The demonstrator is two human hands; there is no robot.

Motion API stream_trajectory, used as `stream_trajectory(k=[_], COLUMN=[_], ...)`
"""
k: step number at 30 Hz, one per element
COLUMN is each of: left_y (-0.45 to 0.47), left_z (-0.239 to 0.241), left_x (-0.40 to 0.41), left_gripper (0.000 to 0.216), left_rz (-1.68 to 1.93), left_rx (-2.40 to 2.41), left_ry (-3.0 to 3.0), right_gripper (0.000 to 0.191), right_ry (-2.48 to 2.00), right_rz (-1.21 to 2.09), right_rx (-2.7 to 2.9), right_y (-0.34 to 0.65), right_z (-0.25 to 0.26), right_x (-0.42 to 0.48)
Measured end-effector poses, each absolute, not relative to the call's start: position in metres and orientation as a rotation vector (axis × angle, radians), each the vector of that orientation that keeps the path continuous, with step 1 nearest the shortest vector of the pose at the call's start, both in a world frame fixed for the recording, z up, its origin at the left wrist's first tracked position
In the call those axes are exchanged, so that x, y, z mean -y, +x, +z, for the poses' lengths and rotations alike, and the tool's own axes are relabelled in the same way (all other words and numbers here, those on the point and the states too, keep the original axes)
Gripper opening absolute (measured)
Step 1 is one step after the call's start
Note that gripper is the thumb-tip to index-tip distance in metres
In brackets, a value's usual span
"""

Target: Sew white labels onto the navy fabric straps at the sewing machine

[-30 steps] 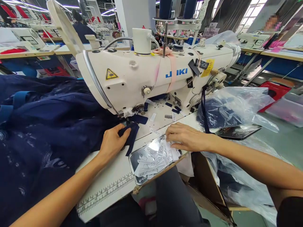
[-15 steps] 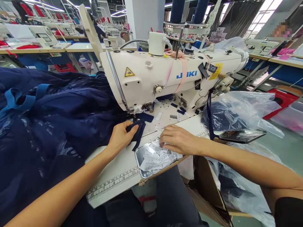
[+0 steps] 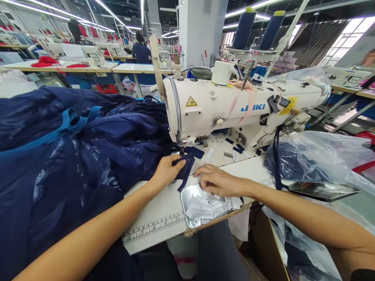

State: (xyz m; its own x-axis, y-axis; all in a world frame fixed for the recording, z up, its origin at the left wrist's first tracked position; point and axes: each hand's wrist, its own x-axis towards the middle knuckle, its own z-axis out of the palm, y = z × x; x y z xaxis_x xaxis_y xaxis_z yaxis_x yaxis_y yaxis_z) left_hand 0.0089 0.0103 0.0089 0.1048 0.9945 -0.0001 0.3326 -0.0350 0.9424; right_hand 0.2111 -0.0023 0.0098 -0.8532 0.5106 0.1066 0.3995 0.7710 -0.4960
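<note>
My left hand [image 3: 168, 171] pinches the edge of a navy garment [image 3: 185, 168] between thumb and fingers, right in front of the sewing machine's needle area [image 3: 182, 146]. The rest of the garment spreads out to the left in a large heap. My right hand [image 3: 219, 181] hovers over the back edge of a shiny metal tray [image 3: 185, 218], its fingers bent and drawn together. Whatever lies between those fingertips is hidden. White printed labels [image 3: 202, 207] lie piled in the tray, below the hand.
The white sewing machine [image 3: 199, 105] stands behind both hands. Fabric scraps and loose labels [image 3: 235, 156] litter its bed. A printed ruler [image 3: 155, 227] runs along the table's front. To the right are a plastic bag [image 3: 310, 152] and a dark phone-like slab [image 3: 322, 190].
The view has swung, so the scene sits further right and lower. My right hand has lifted off the labels and shifted toward my left hand. The left hand keeps its pinch.
</note>
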Motion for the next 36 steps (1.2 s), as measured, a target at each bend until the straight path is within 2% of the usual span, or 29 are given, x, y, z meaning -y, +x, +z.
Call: stream_trajectory(k=[4, 8, 12, 20, 26, 36], left_y=[0.010, 0.011, 0.010, 0.006, 0.008, 0.010], left_z=[0.014, 0.019, 0.023, 0.029, 0.028, 0.032], left_x=[-0.007, -0.004, -0.003, -0.004, -0.003, 0.007], left_gripper=[0.028, 0.028, 0.028, 0.028, 0.027, 0.034], left_rz=[0.989, 0.985, 0.936, 0.913, 0.960, 1.002], left_rx=[-1.309, -1.305, -1.328, -1.374, -1.336, -1.244], left_ry=[1.291, 1.232, 1.217, 1.118, 1.105, 1.116], right_gripper=[0.013, 0.008, 0.010, 0.015, 0.018, 0.018], right_ry=[-0.781, -0.877, -0.894, -1.042, -1.021, -0.934], right_rz=[0.902, 1.125, 1.294, 1.135, 1.320, 1.317], right_rx=[2.468, 1.968, 1.685, 1.542, 1.218, 0.861], right_y=[0.216, 0.213, 0.198, 0.196, 0.181, 0.131], right_z=[0.009, 0.015, 0.014, -0.006, 0.013, 0.015], right_x=[0.000, -0.007, -0.012, -0.036, -0.009, -0.005])
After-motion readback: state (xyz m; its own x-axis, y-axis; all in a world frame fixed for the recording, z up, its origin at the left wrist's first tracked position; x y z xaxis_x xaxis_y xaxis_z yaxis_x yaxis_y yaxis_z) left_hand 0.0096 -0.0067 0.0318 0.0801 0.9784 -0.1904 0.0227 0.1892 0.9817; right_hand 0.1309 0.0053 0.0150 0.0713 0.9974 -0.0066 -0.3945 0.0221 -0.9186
